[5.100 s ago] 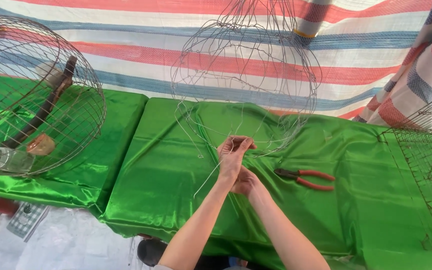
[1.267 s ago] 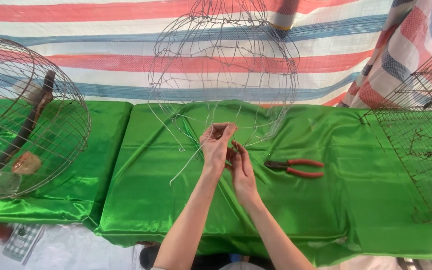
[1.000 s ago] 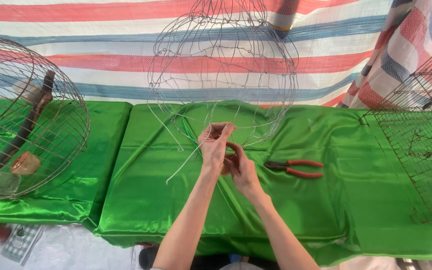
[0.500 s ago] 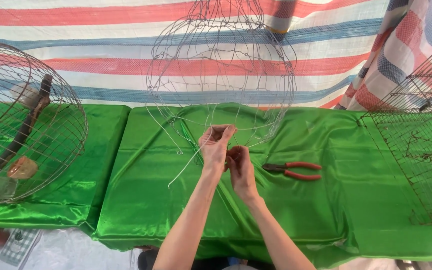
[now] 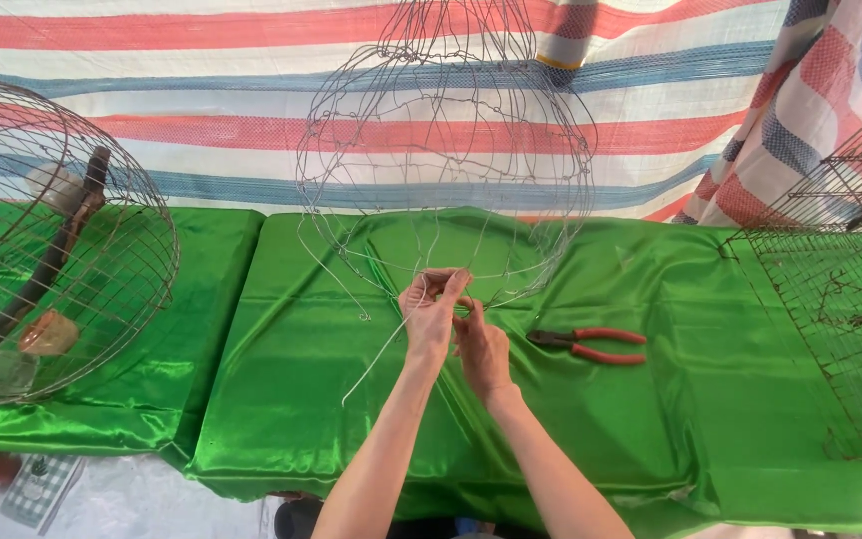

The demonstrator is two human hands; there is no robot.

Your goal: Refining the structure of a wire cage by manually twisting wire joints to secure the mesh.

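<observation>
- Left hand (image 5: pixel 433 311) and right hand (image 5: pixel 481 344) meet at the lower rim of the wire frame (image 5: pixel 446 170), which stands on the green worktop (image 5: pixel 281 399) just beyond the fingers.
- Left fingers pinch a thin wire strand (image 5: pixel 376 354) that trails down and left of them; right fingers are pressed together on the same joint, though the exact grip is too small to tell.
- Risk 1: the loose tail may whip free if the pinch slackens.
- Risk 2: a cut wire end could prick a fingertip.
- Risk 3: hard pulling may tip the light frame toward the fingers.
- Red-handled pliers (image 5: pixel 591 345) lie just right of the fingers, untouched.
</observation>
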